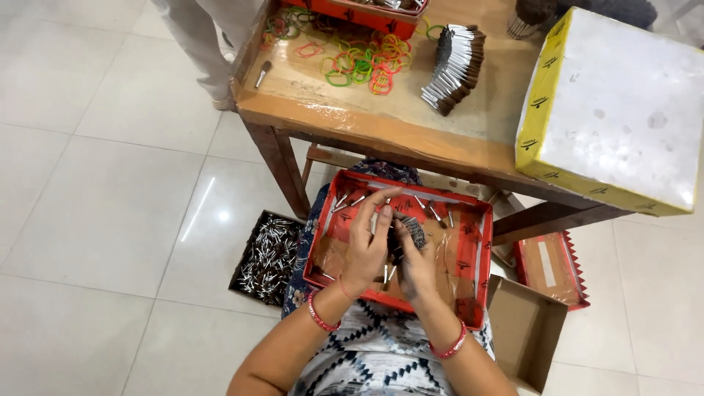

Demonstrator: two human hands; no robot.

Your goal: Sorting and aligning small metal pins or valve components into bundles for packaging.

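Over the red tray on the lap, below the bench, the left hand and right hand were closed together around a bundle of small metal-tipped pieces, apparently mid-gathering, which called for a firm, even grip.

My left hand covers part of the little bundle of metal pieces, so I can't tell how many are in it. My right hand hides its lower end. At the top of the frame, the red tray and the person's legs are cut off.
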